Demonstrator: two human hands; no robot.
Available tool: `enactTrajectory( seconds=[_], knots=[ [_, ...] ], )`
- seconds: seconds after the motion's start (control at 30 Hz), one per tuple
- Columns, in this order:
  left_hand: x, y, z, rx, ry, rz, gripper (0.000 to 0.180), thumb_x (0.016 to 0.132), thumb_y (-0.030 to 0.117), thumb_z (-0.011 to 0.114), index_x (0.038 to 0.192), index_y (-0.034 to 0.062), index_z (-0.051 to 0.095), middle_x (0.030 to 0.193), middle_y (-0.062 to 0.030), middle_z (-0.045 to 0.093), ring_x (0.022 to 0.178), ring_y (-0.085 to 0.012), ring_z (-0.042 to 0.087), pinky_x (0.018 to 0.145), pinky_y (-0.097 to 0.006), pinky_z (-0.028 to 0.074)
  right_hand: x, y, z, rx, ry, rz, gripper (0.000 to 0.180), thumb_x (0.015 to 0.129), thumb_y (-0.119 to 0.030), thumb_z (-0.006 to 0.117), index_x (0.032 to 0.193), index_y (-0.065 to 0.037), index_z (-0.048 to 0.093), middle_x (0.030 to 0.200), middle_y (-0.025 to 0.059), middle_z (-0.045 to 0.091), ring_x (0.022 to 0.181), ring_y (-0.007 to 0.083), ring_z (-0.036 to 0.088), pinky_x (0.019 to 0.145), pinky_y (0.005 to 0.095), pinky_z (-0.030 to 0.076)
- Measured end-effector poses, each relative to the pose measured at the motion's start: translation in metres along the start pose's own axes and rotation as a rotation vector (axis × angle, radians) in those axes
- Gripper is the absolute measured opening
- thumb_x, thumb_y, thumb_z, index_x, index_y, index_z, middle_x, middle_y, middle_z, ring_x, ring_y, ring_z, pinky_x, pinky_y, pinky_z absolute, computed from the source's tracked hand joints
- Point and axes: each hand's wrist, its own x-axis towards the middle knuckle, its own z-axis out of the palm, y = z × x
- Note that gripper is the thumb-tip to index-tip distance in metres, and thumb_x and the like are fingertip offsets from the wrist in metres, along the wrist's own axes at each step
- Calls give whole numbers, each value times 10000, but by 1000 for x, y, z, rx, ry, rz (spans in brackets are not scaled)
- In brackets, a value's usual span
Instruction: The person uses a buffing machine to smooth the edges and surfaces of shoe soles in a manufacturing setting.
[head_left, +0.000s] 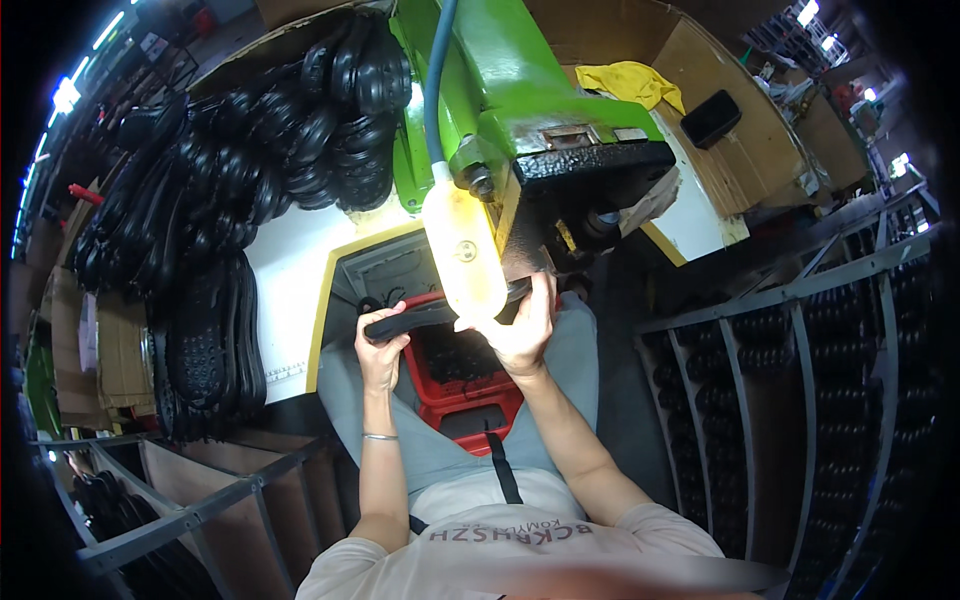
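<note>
Sole (420, 317) clamped in left hand (382, 342) and right hand (524, 335); straying nearer the machine (590, 165), the right could get nipped!

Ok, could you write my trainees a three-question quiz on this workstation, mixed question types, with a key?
1. True or false: the left hand and right hand both hold the long black sole-shaped strip.
2. In the picture, which side of the green metal machine is the heap of shiny black soles on the white tabletop? A) right B) left C) directly below
3. Fill in: the open red plastic container is between the person's ____.

Key: 1. True; 2. B; 3. legs.
</note>
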Motion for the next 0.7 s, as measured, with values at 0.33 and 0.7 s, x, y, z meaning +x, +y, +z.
enactTrajectory(
  seconds=[0.33, 0.7],
  knots=[
    [-3, 83, 70, 227, -51, 430, 559, 606, 84, 889, 997, 16, 494, 943, -97, 559, 913, -207, 591, 822, -304, 508, 14, 22, -29, 578, 180, 316, 803, 766, -198, 813, 1384, 47, 361, 1186, 95, 550, 1062, 167, 546, 918, 285, 448],
    [4, 101, 66, 297, 38, 311, 533, 598, -114, 771, 1058, -13, 521, 962, -78, 538, 835, -181, 600, 773, -296, 537, 10, 27, -29, 629, 150, 369, 713, 778, -146, 798, 1337, 57, 404, 1177, 111, 571, 1044, 165, 559, 926, 280, 448]
  ],
)
